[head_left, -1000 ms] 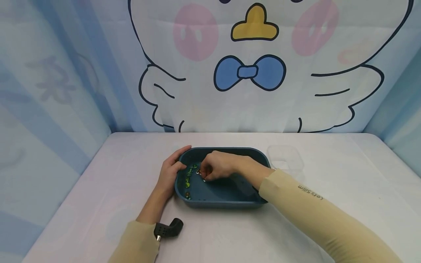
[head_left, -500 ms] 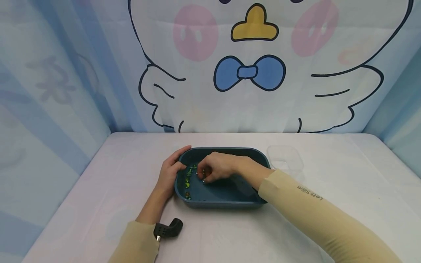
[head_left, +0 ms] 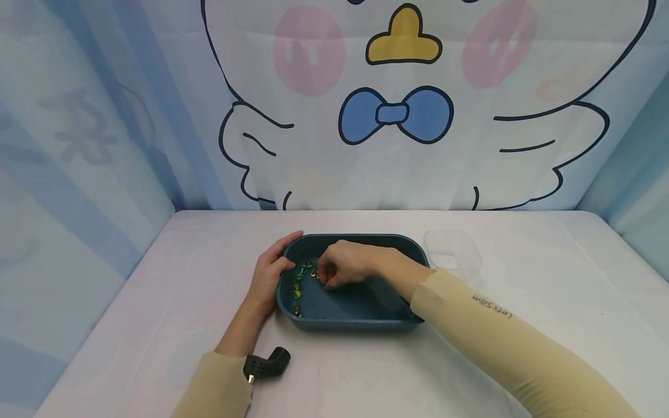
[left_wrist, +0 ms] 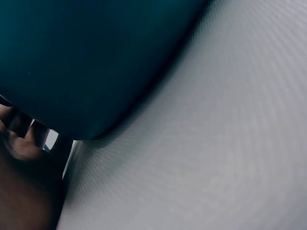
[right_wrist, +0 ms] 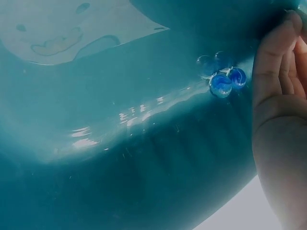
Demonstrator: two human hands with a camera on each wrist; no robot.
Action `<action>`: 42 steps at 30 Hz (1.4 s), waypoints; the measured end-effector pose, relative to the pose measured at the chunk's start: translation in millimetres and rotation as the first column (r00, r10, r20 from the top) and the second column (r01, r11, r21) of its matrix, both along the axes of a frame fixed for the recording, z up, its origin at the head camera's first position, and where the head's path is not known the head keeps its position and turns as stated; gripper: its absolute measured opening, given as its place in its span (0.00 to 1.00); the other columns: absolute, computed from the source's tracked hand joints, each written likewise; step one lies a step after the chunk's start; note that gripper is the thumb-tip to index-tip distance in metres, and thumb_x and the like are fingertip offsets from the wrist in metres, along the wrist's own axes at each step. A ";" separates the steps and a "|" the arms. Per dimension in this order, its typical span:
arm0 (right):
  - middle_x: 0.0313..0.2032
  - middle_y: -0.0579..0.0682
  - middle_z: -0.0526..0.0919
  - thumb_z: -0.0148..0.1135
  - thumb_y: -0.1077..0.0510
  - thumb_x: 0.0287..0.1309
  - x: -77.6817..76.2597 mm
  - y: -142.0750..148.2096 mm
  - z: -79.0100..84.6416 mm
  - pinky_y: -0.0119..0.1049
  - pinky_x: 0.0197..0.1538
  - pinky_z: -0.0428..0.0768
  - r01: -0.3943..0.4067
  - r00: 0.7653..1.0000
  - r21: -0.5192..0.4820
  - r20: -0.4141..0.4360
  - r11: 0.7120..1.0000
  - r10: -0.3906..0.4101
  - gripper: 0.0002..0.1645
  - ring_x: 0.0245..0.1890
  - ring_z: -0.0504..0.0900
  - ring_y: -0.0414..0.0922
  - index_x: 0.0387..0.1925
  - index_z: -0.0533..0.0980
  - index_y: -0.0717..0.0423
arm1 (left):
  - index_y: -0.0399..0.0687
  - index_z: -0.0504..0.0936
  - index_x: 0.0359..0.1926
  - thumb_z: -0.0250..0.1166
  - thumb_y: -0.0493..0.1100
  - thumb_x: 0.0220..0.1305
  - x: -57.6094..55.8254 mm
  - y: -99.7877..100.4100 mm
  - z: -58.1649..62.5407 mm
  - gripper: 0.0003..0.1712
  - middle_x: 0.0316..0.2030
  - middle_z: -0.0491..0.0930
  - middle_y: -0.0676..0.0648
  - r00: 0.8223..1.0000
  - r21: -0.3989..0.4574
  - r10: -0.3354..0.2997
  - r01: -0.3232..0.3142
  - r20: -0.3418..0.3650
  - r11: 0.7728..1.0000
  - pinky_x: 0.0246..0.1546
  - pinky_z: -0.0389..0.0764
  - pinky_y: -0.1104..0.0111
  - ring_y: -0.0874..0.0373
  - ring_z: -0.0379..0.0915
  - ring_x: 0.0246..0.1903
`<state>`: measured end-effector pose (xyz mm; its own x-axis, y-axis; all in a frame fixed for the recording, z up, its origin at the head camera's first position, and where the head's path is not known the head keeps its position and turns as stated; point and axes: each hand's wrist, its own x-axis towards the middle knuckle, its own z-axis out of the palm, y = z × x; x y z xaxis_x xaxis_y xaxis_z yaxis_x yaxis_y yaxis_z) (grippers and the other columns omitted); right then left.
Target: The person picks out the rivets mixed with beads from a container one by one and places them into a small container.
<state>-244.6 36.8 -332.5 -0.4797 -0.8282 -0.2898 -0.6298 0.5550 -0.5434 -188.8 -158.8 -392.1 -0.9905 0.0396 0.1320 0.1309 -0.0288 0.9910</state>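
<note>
Left hand is gripping the tray
Right hand is hiding whether it's pinching marbles; staying low should limit rolling

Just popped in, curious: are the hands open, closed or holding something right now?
Left hand: holding the tray at one end.
Right hand: closed inside the tray; whether it holds anything cannot be told.

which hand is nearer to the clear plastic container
Right. The right hand is in the blue tray, with the clear plastic container just beyond the tray's right end; the left hand grips the tray's left end, farther away.
</note>
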 end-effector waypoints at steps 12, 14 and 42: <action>0.28 0.43 0.81 0.68 0.63 0.62 -0.1 0.9 -1.3 0.30 0.34 0.79 0.019 1.000 -0.022 0.020 1.000 -0.019 0.03 0.28 0.80 0.38 0.32 0.82 0.54 | 0.37 0.71 0.70 0.48 0.26 0.56 0.3 -0.2 -1.1 0.37 0.70 0.68 0.43 1.000 -0.001 0.003 -0.003 -0.010 1.000 0.70 0.57 0.56 0.52 0.61 0.69; 0.28 0.42 0.81 0.68 0.63 0.63 0.3 1.0 -1.0 0.31 0.34 0.79 0.018 1.000 -0.029 0.014 0.999 -0.018 0.04 0.27 0.80 0.38 0.31 0.82 0.53 | 0.37 0.71 0.70 0.48 0.26 0.56 0.4 -0.1 -0.9 0.37 0.70 0.68 0.43 1.000 0.000 0.003 -0.003 -0.008 1.000 0.70 0.57 0.56 0.53 0.61 0.69; 0.29 0.44 0.81 0.64 0.62 0.64 -3.8 5.8 2.6 0.31 0.36 0.78 0.031 0.999 -0.109 0.047 0.994 -0.026 0.02 0.28 0.79 0.39 0.35 0.81 0.56 | 0.38 0.71 0.70 0.47 0.27 0.58 0.2 -0.3 0.7 0.36 0.70 0.68 0.44 1.000 -0.015 0.002 -0.002 -0.001 1.000 0.70 0.55 0.55 0.52 0.60 0.70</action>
<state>-248.4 42.6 -329.9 -0.4922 -0.8422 -0.2201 -0.5878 0.5081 -0.6295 -188.6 -159.1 -391.5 -0.9904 0.0392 0.1328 0.1324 -0.0132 0.9911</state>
